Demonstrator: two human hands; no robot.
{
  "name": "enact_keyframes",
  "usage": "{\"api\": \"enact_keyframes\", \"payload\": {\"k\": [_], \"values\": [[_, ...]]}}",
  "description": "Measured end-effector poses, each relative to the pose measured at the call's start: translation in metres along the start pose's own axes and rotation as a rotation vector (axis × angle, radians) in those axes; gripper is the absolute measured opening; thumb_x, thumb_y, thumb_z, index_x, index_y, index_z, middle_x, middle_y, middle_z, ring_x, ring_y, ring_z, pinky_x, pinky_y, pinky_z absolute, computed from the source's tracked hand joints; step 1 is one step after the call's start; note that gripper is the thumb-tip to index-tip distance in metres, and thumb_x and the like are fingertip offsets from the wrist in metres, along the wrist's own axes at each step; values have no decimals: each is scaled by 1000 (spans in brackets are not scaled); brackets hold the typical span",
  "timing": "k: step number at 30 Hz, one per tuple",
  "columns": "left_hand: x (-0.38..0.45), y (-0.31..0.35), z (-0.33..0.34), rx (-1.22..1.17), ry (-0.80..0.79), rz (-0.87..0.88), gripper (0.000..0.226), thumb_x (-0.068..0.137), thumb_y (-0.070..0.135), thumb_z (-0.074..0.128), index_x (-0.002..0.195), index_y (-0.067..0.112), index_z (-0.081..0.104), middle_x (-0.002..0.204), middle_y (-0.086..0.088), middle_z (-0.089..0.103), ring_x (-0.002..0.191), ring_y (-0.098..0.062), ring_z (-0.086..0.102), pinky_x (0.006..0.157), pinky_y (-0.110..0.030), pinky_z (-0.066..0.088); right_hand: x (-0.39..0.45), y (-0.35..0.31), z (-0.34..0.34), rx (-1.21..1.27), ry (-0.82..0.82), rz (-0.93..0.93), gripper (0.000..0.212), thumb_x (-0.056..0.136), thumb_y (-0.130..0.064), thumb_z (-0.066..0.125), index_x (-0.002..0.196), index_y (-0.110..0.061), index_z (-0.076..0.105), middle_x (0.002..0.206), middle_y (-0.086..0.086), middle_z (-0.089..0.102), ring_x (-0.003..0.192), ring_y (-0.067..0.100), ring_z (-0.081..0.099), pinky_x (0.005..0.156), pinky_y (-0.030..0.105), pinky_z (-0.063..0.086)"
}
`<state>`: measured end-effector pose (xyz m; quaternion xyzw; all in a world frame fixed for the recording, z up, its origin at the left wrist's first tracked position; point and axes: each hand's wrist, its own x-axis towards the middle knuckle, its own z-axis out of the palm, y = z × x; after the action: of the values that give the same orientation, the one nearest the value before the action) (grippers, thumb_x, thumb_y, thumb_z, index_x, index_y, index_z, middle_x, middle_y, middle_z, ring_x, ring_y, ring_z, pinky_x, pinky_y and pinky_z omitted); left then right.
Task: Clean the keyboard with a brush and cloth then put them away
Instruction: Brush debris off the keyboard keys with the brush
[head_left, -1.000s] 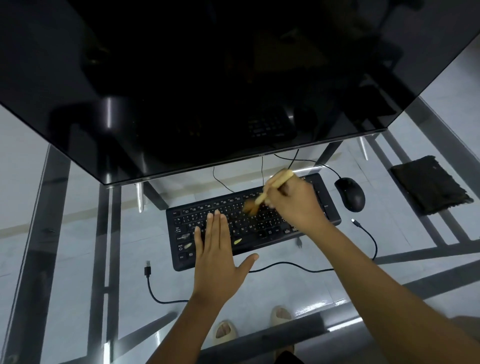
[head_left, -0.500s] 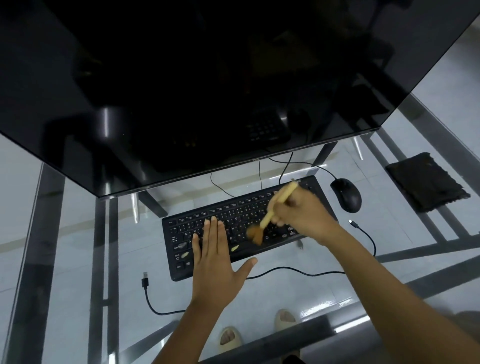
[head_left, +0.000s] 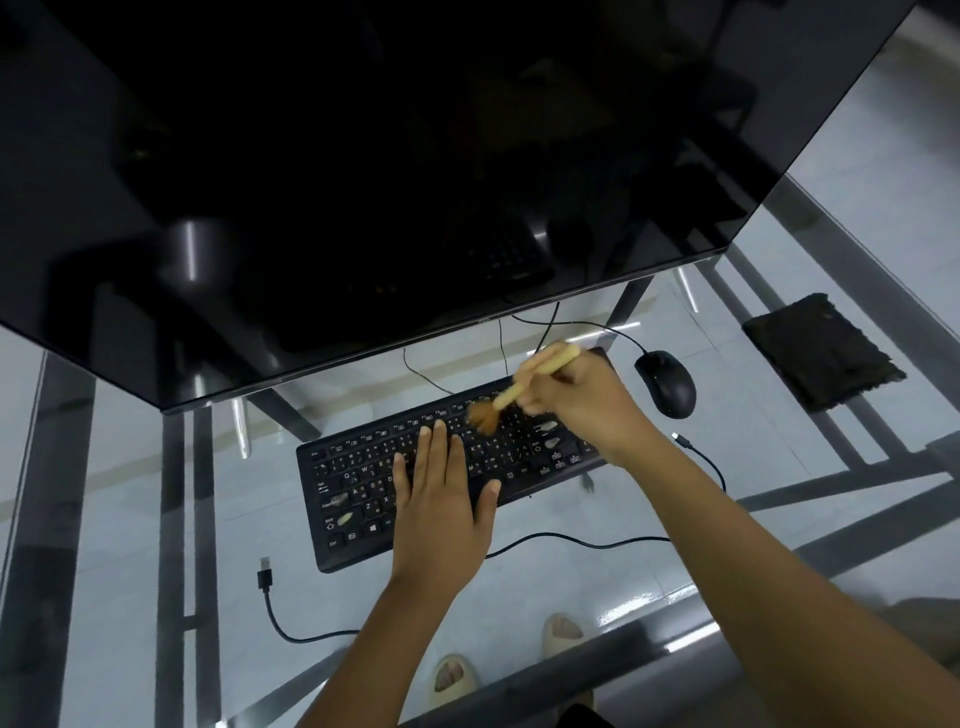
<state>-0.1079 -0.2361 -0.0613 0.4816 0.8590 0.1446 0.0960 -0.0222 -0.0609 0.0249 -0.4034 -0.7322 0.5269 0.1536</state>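
A black keyboard (head_left: 358, 488) lies on the glass desk below the monitor. Small pale bits of debris sit on its left keys and near its right end. My left hand (head_left: 439, 499) rests flat on the middle of the keyboard, fingers straight and together. My right hand (head_left: 582, 400) grips a wooden-handled brush (head_left: 535, 376), whose orange bristles touch the upper rows of keys just right of my left fingertips. A dark folded cloth (head_left: 821, 351) lies on the desk at the far right, apart from both hands.
A large dark monitor (head_left: 389, 171) overhangs the back of the desk. A black mouse (head_left: 667, 382) sits right of the keyboard. Loose cables with a USB plug (head_left: 265, 571) trail across the glass desk (head_left: 119, 545). Sandalled feet show through the glass.
The brush has swept from the lower key rows back up to the upper rows. My left hand stays flat on the keyboard.
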Motion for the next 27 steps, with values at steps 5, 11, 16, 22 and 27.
{"api": "enact_keyframes", "payload": {"k": [5, 11, 16, 22, 27], "values": [[3, 16, 7, 22, 7, 32, 69, 96, 51, 22, 146, 5, 33, 158, -14, 19, 148, -25, 7, 118, -47, 2, -2, 12, -3, -116, 245, -62, 6, 92, -15, 61, 89, -18, 64, 74, -5, 69, 67, 11, 65, 66, 19, 52], [-1, 41, 23, 14, -11, 70, 64, 97, 46, 26, 145, 4, 35, 157, -14, 23, 147, -25, 11, 119, -50, 11, 0, 19, -10, -140, 283, -123, 11, 91, -16, 62, 86, -25, 64, 76, -6, 71, 72, 20, 70, 71, 34, 58], [-9, 50, 33, -16, -18, 96, 60, 99, 42, 30, 146, 4, 32, 157, -12, 22, 148, -23, 9, 116, -48, 8, 9, 14, -17, -221, 157, -133, 9, 92, -12, 59, 86, -16, 65, 75, -6, 71, 67, 10, 68, 68, 26, 57], [5, 45, 30, -32, 25, 51, 62, 99, 43, 30, 147, 3, 30, 158, -11, 22, 148, -22, 8, 118, -51, 11, 18, 8, -30, -278, 32, -154, 9, 93, -12, 56, 87, -13, 63, 69, -8, 70, 66, 4, 67, 63, 22, 55], [27, 40, 21, -7, 24, 16, 72, 97, 52, 30, 148, 3, 24, 159, -12, 14, 148, -23, 1, 119, -49, 4, 30, 8, -41, -232, 101, -149, 6, 93, -15, 59, 89, -12, 61, 72, -6, 69, 65, 3, 67, 63, 17, 55]]}}
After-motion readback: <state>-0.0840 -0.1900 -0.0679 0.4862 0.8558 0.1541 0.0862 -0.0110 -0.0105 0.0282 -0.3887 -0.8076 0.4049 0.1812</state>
